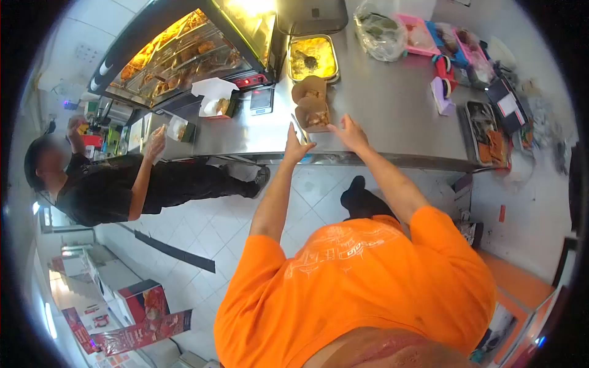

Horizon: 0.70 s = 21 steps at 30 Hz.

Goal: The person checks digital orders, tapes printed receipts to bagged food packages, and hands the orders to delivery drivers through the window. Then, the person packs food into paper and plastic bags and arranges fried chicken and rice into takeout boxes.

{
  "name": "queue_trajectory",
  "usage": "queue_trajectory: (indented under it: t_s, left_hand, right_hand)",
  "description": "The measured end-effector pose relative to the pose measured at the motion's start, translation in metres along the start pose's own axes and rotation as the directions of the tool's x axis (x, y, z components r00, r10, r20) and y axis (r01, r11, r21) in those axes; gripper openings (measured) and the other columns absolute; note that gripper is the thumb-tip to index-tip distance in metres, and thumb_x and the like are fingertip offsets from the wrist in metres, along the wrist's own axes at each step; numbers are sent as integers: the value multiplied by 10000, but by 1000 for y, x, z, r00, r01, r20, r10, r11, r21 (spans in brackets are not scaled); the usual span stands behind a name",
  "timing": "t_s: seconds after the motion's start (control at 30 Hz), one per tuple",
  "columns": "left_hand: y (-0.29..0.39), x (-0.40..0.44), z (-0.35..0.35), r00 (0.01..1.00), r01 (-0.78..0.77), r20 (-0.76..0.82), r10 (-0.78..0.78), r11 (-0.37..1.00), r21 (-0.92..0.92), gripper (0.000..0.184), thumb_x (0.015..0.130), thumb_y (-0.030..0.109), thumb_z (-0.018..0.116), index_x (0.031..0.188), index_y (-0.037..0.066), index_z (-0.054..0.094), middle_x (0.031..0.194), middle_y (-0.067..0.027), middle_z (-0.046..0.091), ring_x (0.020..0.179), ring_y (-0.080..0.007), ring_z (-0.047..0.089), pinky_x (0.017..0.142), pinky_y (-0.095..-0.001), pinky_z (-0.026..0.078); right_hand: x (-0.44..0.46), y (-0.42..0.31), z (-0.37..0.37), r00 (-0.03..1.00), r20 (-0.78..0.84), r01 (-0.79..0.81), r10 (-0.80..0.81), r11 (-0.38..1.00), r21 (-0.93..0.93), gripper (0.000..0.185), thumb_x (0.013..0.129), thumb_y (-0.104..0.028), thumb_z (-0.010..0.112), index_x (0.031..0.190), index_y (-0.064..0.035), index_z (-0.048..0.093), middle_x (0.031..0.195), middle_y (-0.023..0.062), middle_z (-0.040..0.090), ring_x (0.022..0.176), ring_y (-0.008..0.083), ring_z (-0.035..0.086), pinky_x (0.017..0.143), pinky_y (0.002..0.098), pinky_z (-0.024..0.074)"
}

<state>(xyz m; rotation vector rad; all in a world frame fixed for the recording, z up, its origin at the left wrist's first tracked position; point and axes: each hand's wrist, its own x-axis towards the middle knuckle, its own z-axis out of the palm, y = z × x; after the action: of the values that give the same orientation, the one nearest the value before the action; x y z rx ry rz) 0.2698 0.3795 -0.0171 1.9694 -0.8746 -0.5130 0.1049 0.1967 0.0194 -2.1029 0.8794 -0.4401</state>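
Note:
An open brown takeaway box (317, 119) with food inside stands near the front edge of the steel counter (380, 116). My left hand (297, 146) is at its near left, closed round a slim silvery utensil (300, 129) that looks like tongs. At the box's near right corner is my right hand (350, 134), its fingertips at the cardboard and its fingers apart. Behind the box lies a metal tray (313, 55) of yellow food with a dark spoon in it.
A heated display case (184, 55), a small scale (262, 101) and a white-lidded box (216, 101) are to the left. A co-worker (92, 178) in black stands there. On the right are a bagged item (380, 30), a purple-white object (440, 96) and a food tray (485, 135).

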Motion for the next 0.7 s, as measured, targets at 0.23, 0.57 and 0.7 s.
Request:
queue_trajectory:
  t_s: [0.23, 0.57, 0.7]
  left_hand:
    - [21, 50, 28, 969, -183, 187, 161, 977, 106, 1127, 725, 193, 849, 1590, 69, 138, 1597, -220, 279, 1413, -394, 391, 1130, -439, 391]
    - [43, 68, 83, 922, -386, 170, 348, 860, 333, 545, 816, 381, 758, 1273, 99, 671, 1322, -76, 611, 1169, -333, 550, 971, -465, 469]
    - [40, 83, 85, 998, -23, 63, 26, 998, -59, 355, 744, 206, 854, 1006, 47, 674, 1124, -138, 642, 1085, -324, 580, 909, -384, 485]
  right_hand:
    - [79, 20, -4, 929, 359, -54, 93, 992, -118, 267, 841, -283, 657, 913, -43, 568, 1058, 166, 668, 884, 406, 648, 742, 495, 516]
    - [37, 93, -57, 760, 303, 650, -575, 679, -341, 573, 913, -432, 644, 1382, -113, 563, 1436, 63, 526, 1308, 332, 456, 1062, 469, 385]
    - [62, 133, -14, 827, 255, 546, -502, 824, -149, 605, 872, -308, 721, 1412, -113, 529, 1444, 78, 512, 1325, 359, 437, 1056, 447, 409]
